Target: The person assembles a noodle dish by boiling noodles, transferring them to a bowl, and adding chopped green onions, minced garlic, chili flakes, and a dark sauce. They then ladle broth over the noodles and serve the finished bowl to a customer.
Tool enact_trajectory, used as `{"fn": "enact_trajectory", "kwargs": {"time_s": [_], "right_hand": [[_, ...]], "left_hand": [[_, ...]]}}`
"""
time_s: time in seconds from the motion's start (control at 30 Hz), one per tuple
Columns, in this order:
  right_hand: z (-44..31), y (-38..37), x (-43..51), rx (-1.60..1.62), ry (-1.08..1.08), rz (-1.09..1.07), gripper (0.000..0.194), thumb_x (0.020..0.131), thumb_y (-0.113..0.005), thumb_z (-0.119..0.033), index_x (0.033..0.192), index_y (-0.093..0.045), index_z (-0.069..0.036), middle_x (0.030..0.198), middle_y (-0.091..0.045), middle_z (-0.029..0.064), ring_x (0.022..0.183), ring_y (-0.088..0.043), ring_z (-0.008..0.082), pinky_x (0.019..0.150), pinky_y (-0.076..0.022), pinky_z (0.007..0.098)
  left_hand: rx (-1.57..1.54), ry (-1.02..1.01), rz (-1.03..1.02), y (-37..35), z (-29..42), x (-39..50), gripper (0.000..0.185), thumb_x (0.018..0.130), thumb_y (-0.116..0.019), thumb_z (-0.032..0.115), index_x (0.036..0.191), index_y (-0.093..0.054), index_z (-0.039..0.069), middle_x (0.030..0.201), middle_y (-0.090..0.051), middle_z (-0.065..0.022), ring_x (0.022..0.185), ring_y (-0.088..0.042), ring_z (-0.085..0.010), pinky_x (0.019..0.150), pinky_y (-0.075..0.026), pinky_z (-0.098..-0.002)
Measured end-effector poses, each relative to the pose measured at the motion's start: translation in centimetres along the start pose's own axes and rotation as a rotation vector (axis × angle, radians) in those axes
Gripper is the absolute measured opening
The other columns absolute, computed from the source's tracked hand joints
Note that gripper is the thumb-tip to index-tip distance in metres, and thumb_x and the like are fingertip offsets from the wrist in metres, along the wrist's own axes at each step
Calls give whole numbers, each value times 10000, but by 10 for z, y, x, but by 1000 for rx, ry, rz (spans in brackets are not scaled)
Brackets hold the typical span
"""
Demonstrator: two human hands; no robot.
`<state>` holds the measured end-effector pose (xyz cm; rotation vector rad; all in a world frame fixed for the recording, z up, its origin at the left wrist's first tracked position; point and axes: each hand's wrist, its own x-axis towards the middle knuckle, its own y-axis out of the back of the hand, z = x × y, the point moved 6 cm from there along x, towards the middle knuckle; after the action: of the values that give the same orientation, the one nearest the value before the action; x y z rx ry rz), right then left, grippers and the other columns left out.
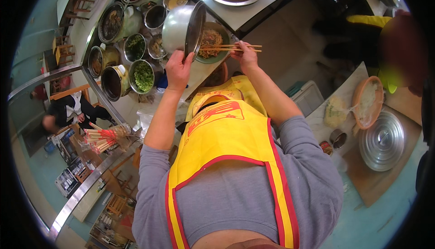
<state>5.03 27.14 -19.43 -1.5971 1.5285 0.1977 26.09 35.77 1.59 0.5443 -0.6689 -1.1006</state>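
My left hand [179, 69] grips the rim of a metal pot [177, 28], which is tipped on its side over a green bowl [220, 58]. Noodles with dark sauce [211, 39] lie in that bowl, partly covered by the pot's rim. Between the fingers of my right hand [245, 56] is a pair of wooden chopsticks [227, 47], their tips at the noodles. What the pot holds inside is mostly hidden from this angle.
Bowls of chopped scallions [143, 76] and chopped greens [135, 46] stand left of the pot among several sauce pots [111, 21]. Beyond is a basin of eggs in dark broth [234, 1]. A co-worker [401, 45] stands at right, near an orange basket [357, 108] and a metal lid [368, 147].
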Motion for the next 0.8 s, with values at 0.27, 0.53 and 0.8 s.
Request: {"fn": "enact_trajectory", "kwargs": {"time_s": [0.27,0.53,0.8], "right_hand": [[-17,-26,13,59,33,-6,233,981,-554,-247,972,-633,-29,846,-676,114,681,-682,213,626,-590,328],[-44,-86,-52,-343,336,-400,230,986,-562,-202,981,-674,-1,865,-682,75,693,-666,161,664,-557,269],[14,-166,-177,-1253,855,-1175,381,746,-618,68,1093,-685,-74,1078,-607,138,982,-603,309,821,-512,382]], "left_hand": [[17,17,-41,8,13,-6,296,892,-665,153,730,-472,-4,673,-475,-156,590,-448,-324,545,-379,-384],[-508,579,256,45,-86,-91,191,959,-595,185,881,-552,16,764,-603,-83,641,-590,-182,574,-472,-310],[-1331,967,603,33,-151,-178,132,947,-578,139,1060,-593,72,960,-685,-50,794,-683,-162,631,-593,-299]]}}
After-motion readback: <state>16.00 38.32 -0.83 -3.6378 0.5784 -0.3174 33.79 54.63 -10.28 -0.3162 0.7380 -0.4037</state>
